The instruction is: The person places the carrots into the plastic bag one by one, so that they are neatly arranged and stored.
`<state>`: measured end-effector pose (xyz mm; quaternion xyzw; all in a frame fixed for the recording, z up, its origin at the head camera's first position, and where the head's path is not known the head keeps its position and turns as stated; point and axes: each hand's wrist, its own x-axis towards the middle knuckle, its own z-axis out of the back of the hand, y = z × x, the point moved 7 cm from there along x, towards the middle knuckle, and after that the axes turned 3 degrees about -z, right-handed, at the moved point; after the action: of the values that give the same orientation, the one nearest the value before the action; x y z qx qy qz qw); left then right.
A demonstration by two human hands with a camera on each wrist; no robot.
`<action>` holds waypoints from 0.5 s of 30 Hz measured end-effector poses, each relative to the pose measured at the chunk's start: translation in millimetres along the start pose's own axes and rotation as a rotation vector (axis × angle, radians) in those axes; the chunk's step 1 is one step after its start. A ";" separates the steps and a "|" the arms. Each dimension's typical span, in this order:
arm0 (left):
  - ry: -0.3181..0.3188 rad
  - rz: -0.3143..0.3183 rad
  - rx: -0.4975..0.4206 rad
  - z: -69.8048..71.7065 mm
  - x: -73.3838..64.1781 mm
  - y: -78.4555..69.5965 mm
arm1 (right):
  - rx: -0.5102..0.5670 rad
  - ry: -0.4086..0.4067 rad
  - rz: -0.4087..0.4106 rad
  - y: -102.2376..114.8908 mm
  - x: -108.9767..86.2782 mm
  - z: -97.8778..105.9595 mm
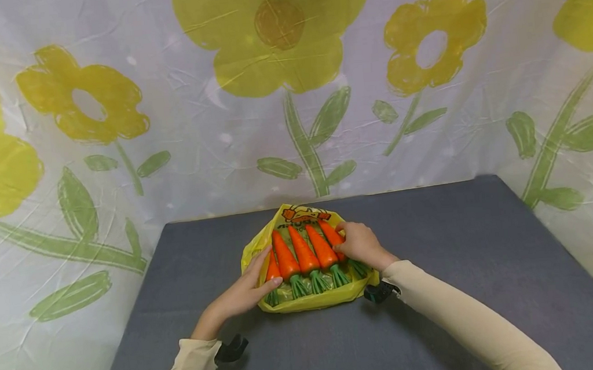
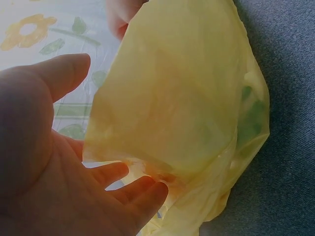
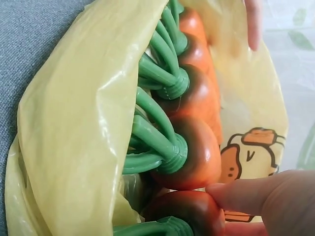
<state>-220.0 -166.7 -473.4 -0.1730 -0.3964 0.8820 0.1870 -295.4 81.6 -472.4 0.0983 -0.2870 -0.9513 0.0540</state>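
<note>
A yellow plastic bag (image 1: pixel 306 305) lies on the table with its mouth spread. Several orange carrots (image 1: pixel 304 253) with green stems lie side by side in it, tips toward the back. My right hand (image 1: pixel 362 243) pinches the rightmost carrot (image 3: pixel 189 209); in the right wrist view, a fingertip sits between it and its neighbour. At the bag's left side, my left hand (image 1: pixel 239 297) has its fingers extended, with the thumb over the leftmost carrot. Its fingertips (image 2: pixel 152 196) touch the outside of the bag in the left wrist view; the bag hides the carrots there.
The dark grey table (image 1: pixel 203 256) extends around the bag. Behind and beside it hangs a pale cloth (image 1: pixel 210 157) printed with yellow flowers. A cartoon print (image 3: pixel 253 152) shows on the bag's far side. Black wrist devices (image 1: pixel 231 349) are worn below both hands.
</note>
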 end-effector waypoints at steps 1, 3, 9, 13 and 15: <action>0.001 -0.002 0.000 -0.1 0.2 -0.1 | -0.004 -0.005 0.001 -0.3 -0.5 0.6; -0.002 -0.006 0.000 0.4 0.1 -0.4 | 0.001 -0.012 0.007 -0.5 -1.5 1.6; -0.014 -0.019 0.025 3.4 -3.4 -4.0 | -0.013 -0.020 0.028 0.2 -8.9 8.4; -0.065 -0.055 0.111 8.2 -8.0 -12.7 | -0.057 -0.066 0.077 4.2 -21.3 25.8; -0.112 -0.082 0.188 11.6 -11.2 -19.0 | -0.068 -0.092 0.133 6.5 -29.4 36.1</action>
<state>-211.8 -167.6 -449.9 -0.0885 -0.3284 0.9152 0.2159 -274.3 100.2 -434.7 0.0334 -0.2625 -0.9584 0.1073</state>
